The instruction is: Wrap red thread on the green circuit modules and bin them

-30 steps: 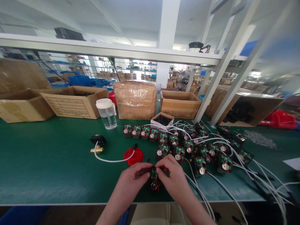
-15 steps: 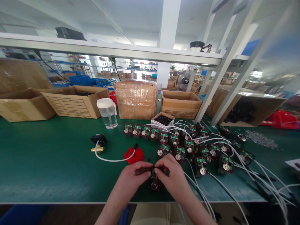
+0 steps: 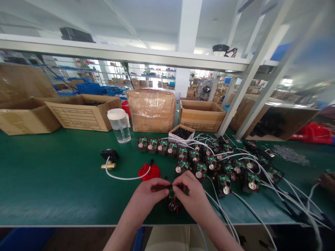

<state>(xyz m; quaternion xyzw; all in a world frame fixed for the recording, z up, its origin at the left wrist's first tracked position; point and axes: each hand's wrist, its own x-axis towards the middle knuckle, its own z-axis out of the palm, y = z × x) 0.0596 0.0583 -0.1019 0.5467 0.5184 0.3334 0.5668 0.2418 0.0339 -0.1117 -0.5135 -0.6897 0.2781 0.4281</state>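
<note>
A circuit unit (image 3: pixel 172 205) sits on the tabletop (image 3: pixel 65 188) between left hand (image 3: pixel 146 195) and right hand (image 3: pixel 191 195), unmoved; fingertips nearly meet over it, their grip too hidden to tell. Far right, a white cable (image 3: pixel 311 190) now rises beside a newly appeared blurred shape (image 3: pixel 329 183).

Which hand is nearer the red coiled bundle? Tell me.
Left. The left hand is just on the near side of the red coiled bundle; the right hand is farther, to the right.

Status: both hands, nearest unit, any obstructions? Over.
Left hand and right hand close together at far end of circuit-board unit; grip unclear. Unit partly covered. Red bundle just beyond left hand; no obstruction seen.
</note>
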